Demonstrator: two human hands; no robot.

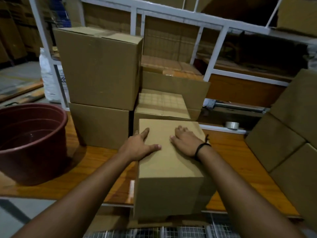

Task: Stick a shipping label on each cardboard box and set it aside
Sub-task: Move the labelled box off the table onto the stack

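Looks to me like the labelling step hasn't happened yet on this one. The plain brown cardboard box (169, 169) sits in the middle of the orange-brown wooden desk (103, 169), right at its near edge. I can't spot a label on the top or front face (the other sides are hidden, so no promises there). My guess is the box is being squared up and held steady before the sticker goes on.

Both arms reach straight forward from the bottom of the view. The left grip (142, 145) lies flat on the box's top at its left edge, with the index finger pointing away and the thumb splayed out toward the middle. The rest of its fingers seem to drop over the side, but I can't really tell. The right grip (187, 141) rests palm-down on the right half of the top, fingers only slightly bent, with a thin black cord wristband (202, 146) on the wrist. Neither one is clutching anything; they're open and pressing on cardboard.

Next move as I see it: one hand has to come off and fetch a label, though none shows anywhere in view. Then lay it on that flat top, smooth it down, and shift the box off to join a pile. The stack of big brown cartons (99, 69) just behind touches or nearly touches it, and more sit well off to the right. There's a dark red round plastic tub (32, 140) on the left and a roll of clear tape (232, 125) back right.
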